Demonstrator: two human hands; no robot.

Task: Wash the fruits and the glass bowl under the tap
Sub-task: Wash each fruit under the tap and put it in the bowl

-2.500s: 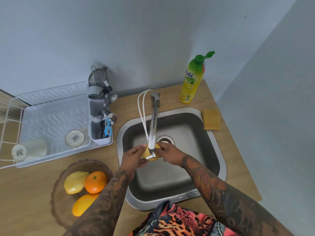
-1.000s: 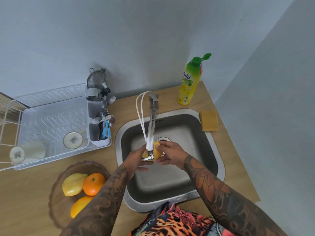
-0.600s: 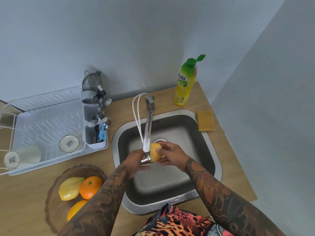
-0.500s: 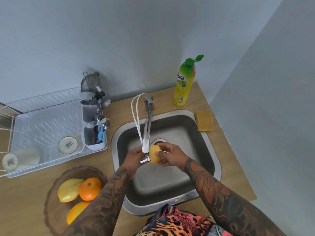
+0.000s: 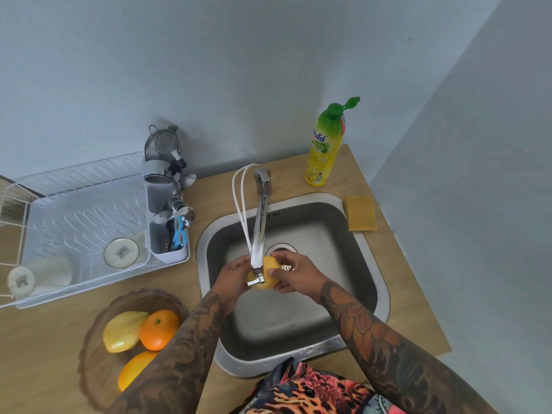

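Note:
A yellow fruit is held over the steel sink, right under the spout of the chrome tap. My left hand cups it from the left and my right hand grips it from the right. The spout end hides part of the fruit. On the wooden counter at the lower left stands a brownish glass bowl holding a pale yellow fruit, an orange and a deeper yellow fruit, partly covered by my left forearm.
A white dish rack with two cups and a grey cutlery holder sits left of the sink. A green-capped dish soap bottle stands behind the sink, and a yellow sponge lies at its right rim. Walls close in behind and at the right.
Both hands have kept turning and rubbing the yellow fruit under the spout; the fingers have shifted around it. The view has drifted slightly. The bowl and its fruits have not moved.

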